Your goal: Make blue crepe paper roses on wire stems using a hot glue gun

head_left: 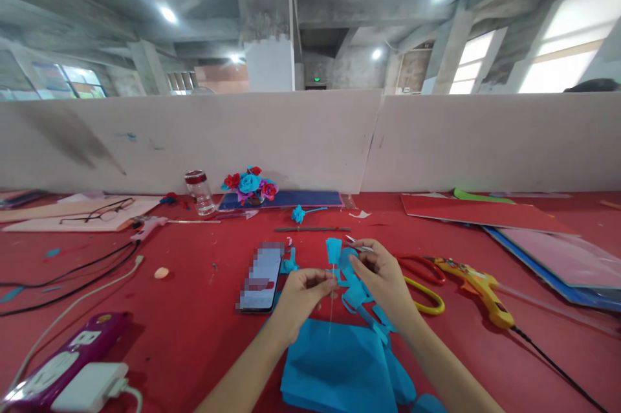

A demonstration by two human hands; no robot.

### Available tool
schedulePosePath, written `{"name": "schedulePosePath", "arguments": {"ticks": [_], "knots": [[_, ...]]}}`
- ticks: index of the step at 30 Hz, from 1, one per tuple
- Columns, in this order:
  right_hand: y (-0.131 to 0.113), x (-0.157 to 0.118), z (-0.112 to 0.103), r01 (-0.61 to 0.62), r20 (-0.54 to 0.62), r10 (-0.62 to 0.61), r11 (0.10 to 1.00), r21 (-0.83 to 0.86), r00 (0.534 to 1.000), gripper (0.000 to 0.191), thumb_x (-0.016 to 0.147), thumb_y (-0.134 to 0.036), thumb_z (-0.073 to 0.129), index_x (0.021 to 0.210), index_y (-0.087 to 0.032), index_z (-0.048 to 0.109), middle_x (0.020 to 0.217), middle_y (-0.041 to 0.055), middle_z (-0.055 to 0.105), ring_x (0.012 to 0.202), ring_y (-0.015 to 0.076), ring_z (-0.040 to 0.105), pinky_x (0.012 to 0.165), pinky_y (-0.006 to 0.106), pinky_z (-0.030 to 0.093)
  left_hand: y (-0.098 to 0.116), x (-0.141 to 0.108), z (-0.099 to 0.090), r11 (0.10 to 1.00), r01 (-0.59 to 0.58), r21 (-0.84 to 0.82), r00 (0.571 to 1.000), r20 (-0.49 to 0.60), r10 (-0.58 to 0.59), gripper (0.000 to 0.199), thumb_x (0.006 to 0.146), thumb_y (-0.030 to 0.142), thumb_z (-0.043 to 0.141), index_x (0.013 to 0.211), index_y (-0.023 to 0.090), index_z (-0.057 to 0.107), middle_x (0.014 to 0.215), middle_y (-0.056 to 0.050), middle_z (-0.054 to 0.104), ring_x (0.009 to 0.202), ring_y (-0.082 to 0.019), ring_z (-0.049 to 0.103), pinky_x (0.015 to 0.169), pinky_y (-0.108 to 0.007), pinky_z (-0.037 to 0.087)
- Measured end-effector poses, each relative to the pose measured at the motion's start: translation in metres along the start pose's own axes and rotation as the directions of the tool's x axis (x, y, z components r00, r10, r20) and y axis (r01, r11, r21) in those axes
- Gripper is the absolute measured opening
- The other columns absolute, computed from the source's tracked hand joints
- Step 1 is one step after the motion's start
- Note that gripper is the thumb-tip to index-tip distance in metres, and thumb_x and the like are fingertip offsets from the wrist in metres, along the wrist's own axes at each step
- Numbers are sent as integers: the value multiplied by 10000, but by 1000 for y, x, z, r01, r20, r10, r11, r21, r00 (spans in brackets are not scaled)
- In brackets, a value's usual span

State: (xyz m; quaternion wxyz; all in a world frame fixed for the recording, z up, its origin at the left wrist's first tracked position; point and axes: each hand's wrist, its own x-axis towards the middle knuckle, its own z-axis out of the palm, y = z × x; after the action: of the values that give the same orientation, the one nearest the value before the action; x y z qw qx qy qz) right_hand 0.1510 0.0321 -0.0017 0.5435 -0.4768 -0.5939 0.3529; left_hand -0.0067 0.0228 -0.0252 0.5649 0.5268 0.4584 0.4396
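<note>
My left hand (301,300) is closed in a pinch on a thin wire stem (331,309), which stands upright with a small folded blue paper piece (334,250) at its top. Just to the right, my right hand (383,280) pinches a rounded blue paper petal (347,260) beside the stem; the two look close, but I cannot tell whether they touch. Cut blue paper scraps (358,295) lie under and between the hands. Nearer to me is a stack of blue paper (339,364). Scissors (429,301) with red and yellow handles lie partly behind my right hand.
A phone (261,278) lies left of my hands, a yellow glue gun (485,290) to the right. Paper flowers (250,185) and a glass jar (200,194) stand before the white partition (301,141). A purple power strip (72,358) is front left; coloured sheets (553,257) lie right.
</note>
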Motion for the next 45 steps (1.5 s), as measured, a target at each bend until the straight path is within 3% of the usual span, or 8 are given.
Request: {"name": "schedulePosePath", "arguments": {"ticks": [5, 13, 21, 29, 36, 40, 45], "knots": [[1, -2, 4, 72, -34, -70, 996, 46, 997, 248, 751, -365, 559, 897, -191, 460, 513, -83, 381, 446, 82, 351, 410, 198, 281, 1, 0, 1, 1000, 12, 9, 1000, 18, -12, 294, 641, 421, 687, 734, 142, 691, 597, -14, 617, 544, -108, 477, 473, -202, 310], [1, -5, 7, 62, -52, -59, 995, 74, 997, 254, 745, -377, 577, 892, -201, 468, 519, -83, 390, 444, 78, 348, 400, 190, 280, 6, -3, 4, 999, 39, 17, 999, 29, -40, 297, 645, 423, 681, 734, 140, 700, 601, -12, 615, 532, -98, 461, 476, -201, 309], [-6, -5, 1, 46, -7, -46, 992, 120, 999, 242, 797, -396, 508, 918, -193, 451, 595, -28, 522, 475, 92, 399, 440, 213, 333, 5, -3, 4, 999, 33, -5, 999, 34, -32, 277, 641, 400, 688, 743, 143, 703, 602, -7, 619, 542, -101, 480, 477, -197, 318], [-2, -5, -4, 225, 43, -224, 973, -41, 974, 194, 813, -289, 510, 982, -206, 463, 640, -48, 416, 535, 102, 422, 506, 232, 369, 5, -3, 4, 999, 33, 7, 999, 36, -34, 312, 634, 429, 682, 746, 138, 697, 606, -20, 641, 551, -112, 505, 476, -197, 320], [0, -7, -4, 215, 72, -210, 975, -65, 975, 247, 788, -266, 537, 1014, -207, 455, 649, -52, 388, 566, 106, 420, 510, 221, 366, 4, -3, 5, 999, 49, 17, 997, 51, -49, 323, 618, 439, 694, 721, 133, 691, 585, -12, 614, 505, -95, 462, 456, -194, 313], [0, -9, 0, 171, 50, -168, 983, -62, 985, 139, 769, -259, 547, 823, -213, 427, 578, -80, 336, 505, 86, 348, 471, 205, 313, 5, -4, 5, 999, 36, 30, 997, 61, -38, 317, 653, 433, 676, 746, 131, 700, 608, -18, 617, 528, -96, 462, 471, -194, 315], [-1, -8, 3, 146, 35, -142, 976, -161, 989, 300, 735, -278, 562, 588, -219, 308, 507, -88, 280, 464, 73, 277, 440, 207, 251, 7, -6, 6, 998, 35, 52, 997, 74, -38, 329, 656, 449, 667, 743, 134, 707, 598, -19, 617, 530, -102, 456, 470, -197, 303]]}}
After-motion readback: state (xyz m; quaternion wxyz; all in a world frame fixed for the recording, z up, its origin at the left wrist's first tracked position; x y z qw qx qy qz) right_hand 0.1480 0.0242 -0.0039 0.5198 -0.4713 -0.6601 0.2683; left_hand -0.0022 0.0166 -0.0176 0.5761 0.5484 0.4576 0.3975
